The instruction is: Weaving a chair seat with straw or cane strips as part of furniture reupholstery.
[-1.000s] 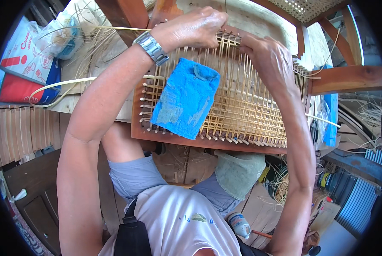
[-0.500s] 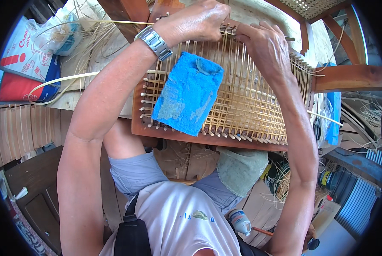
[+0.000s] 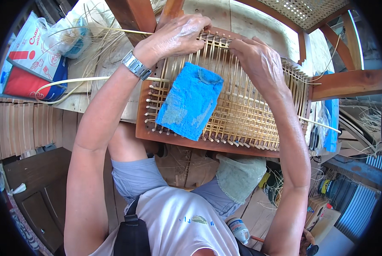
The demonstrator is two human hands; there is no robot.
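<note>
A wooden frame (image 3: 238,149) holds a partly woven cane lattice (image 3: 246,123) with short pegs along its edges. On its left half lies a rough bright blue pad (image 3: 186,100). My left hand (image 3: 182,36), below which a metal watch circles the wrist, is curled over the upper edge at the upper left of the lattice. My right hand (image 3: 255,64) is bent at that edge just to the right, its fingertips on the strands. Both hands are closed, but what is between their fingers is too small or hidden to name.
A pale worktable (image 3: 110,98) carries loose cane fibres, a printed bag (image 3: 31,64) and clear plastic bags (image 3: 67,38) at left. Wooden chair parts (image 3: 348,83) with cane mesh stand at upper right. Stacked boards (image 3: 29,128), a green cloth (image 3: 238,179) and a white bottle (image 3: 238,230) sit lower.
My left hand has moved left and down along the upper edge. My right hand has shifted slightly left, and the frame sits a little lower in view than half a second ago.
</note>
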